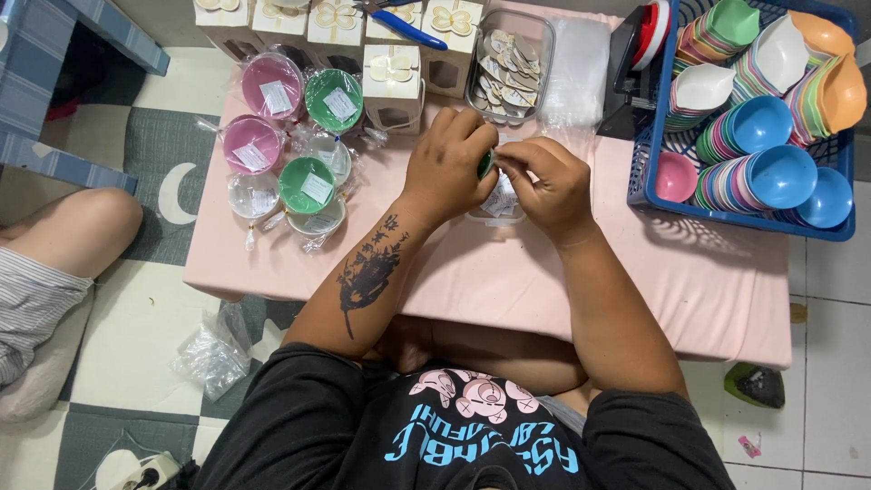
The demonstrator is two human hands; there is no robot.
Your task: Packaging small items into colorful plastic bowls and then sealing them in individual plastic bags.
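Pinching a small green round bowl (pixel 486 163) at frame centre, the left hand (pixel 449 168) grips its rim while the right hand (pixel 549 186) nips clear wrapping against it. Better to keep the film taut; finished wrapped bowls (pixel 290 150) lie upper left on the pink table (pixel 508 281).

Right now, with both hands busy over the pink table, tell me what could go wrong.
1. The small green piece is pinched between the left hand and right hand; it could slip out and roll away.
2. The wrapped bowls lie close by the left forearm; a sweep might knock them off the table.
3. The blue basket sits near the table's right edge and could tip.
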